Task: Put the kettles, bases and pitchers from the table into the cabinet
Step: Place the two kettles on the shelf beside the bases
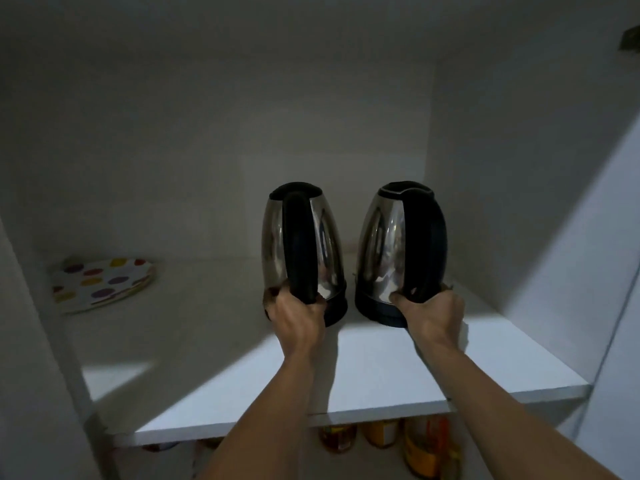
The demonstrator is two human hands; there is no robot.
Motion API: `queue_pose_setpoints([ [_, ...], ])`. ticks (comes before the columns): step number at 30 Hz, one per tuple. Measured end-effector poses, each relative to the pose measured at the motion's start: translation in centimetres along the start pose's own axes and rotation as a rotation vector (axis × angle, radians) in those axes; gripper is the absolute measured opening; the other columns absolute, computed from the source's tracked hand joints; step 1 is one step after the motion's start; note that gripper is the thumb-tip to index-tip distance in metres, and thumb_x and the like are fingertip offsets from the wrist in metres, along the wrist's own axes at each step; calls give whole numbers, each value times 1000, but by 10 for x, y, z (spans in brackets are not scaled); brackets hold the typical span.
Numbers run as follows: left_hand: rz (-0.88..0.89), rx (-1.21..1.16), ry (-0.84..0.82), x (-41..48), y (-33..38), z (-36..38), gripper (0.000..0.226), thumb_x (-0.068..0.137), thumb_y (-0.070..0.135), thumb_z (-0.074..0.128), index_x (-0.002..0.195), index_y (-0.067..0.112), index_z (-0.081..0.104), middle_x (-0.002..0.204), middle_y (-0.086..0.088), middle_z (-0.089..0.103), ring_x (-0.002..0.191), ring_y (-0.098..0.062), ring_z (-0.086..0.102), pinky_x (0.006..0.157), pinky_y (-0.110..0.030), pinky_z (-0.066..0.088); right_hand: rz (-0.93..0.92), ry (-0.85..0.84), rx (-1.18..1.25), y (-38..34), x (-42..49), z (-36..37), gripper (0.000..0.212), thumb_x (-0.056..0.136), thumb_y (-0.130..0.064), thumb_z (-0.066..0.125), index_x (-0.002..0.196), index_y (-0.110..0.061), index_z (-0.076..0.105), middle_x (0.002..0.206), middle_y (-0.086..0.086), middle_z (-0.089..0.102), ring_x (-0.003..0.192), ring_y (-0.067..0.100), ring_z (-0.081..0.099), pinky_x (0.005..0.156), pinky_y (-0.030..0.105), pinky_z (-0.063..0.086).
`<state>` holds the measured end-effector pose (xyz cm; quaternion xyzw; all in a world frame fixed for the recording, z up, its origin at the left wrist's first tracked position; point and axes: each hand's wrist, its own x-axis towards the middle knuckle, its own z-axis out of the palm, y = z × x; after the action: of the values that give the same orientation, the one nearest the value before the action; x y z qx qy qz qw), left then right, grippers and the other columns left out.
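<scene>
Here, two steel kettles stand side by side, just apart, toward the back right of a white cabinet shelf, both upright on black bottoms, handles facing the viewer. Left hand wrapped round the foot of the left kettle's black handle, fingers curled closed on it; right hand likewise closed round the low end of the right kettle's handle. Whether the black rings beneath are separate bases or part of each body, cannot tell in this dim light. Handling, as judged: polished metal shells, rigid, smooth and likely slippery under bare fingers, prone to smudges and small dents if knocked together; the moulded handle is the proper hold, thick enough for a full wrap. Probably light if empty, though nothing shows whether water is inside. A grip this low on the handle gives less control over tipping than one at mid-loop, so each kettle wants to be set flat before the fingers let go. Lids appear shut. Spotted plates sit stacked at the far left of the same shelf, well apart from the kettles. Jars show on the level below, under the shelf edge. Pitchers and the table are not in view.
</scene>
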<state>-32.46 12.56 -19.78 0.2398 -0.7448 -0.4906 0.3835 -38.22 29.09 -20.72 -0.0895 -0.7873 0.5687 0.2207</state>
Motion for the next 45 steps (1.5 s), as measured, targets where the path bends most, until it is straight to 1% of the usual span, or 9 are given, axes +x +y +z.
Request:
queue_pose_setpoints([
  [7, -73, -39, 10, 61, -13, 57, 41, 68, 13, 73, 109, 11, 67, 115, -14, 63, 90, -28, 66, 82, -41, 57, -55, -81, 15, 6, 74, 55, 57, 70, -28, 84, 120, -8, 64, 121, 15, 59, 66, 14, 46, 77, 26, 42],
  [9, -50, -41, 22, 76, -15, 71, 42, 69, 12, 73, 111, 8, 67, 114, -17, 64, 93, -31, 66, 83, -42, 56, -68, -120, 20, 7, 95, 68, 60, 73, -26, 84, 124, -5, 61, 127, 15, 58, 82, 23, 55, 78, 24, 36],
  [11, -51, -15, 39, 90, -15, 85, 41, 70, 11, 74, 110, 6, 67, 112, -19, 65, 98, -34, 65, 84, -44, 56, -73, -142, 10, 8, 109, 79, 60, 73, -25, 84, 124, -3, 61, 129, 17, 57, 103, 33, 59, 81, 27, 39],
  [21, -89, 3, 26, 113, -12, 109, 40, 74, 7, 75, 111, 0, 62, 111, -21, 64, 99, -33, 64, 75, -30, 50, -58, -194, 36, 2, 142, 103, 65, 73, -21, 85, 128, 1, 57, 131, 21, 50, 111, 36, 58, 94, 37, 49],
  [25, -186, 120, -95, 100, -11, 91, 68, 77, 13, 79, 127, -8, 38, 123, -22, 57, 113, -35, 59, 80, -31, 47, 42, -264, 56, 9, 140, 92, 85, 72, -16, 86, 136, 6, 35, 140, 26, 47, 124, 39, 53, 97, 41, 47],
  [32, -241, 390, -242, 64, 9, 52, 59, 91, 19, 60, 135, -3, 29, 133, -24, 52, 120, -39, 55, 91, -39, 47, 12, -412, -43, 9, 113, 56, 91, 83, -15, 76, 148, 5, 15, 146, 24, 46, 128, 38, 51, 90, 31, 43],
  [35, -159, 481, -290, 30, 20, 28, 61, 92, 21, 57, 141, 0, 28, 136, -21, 51, 123, -36, 53, 94, -35, 45, -13, -466, -104, -1, 81, 36, 101, 89, -20, 69, 155, -1, -5, 153, 21, 37, 135, 38, 45, 100, 32, 42],
  [40, -48, 544, -185, -47, 30, -55, 46, 93, 26, 60, 131, 3, 45, 130, -18, 58, 122, -35, 55, 96, -36, 45, -60, -412, -105, -22, -17, 0, 67, 89, -20, 67, 144, -1, 33, 142, 23, 48, 125, 42, 52, 102, 43, 46],
  [45, -52, 571, -39, -131, 30, -176, 44, 92, 24, 59, 130, 5, 48, 127, -17, 59, 119, -34, 55, 94, -37, 45, -258, -612, -182, -47, -156, -49, 45, 93, -20, 61, 131, -4, 45, 138, 19, 50, 124, 39, 52, 98, 38, 42],
])
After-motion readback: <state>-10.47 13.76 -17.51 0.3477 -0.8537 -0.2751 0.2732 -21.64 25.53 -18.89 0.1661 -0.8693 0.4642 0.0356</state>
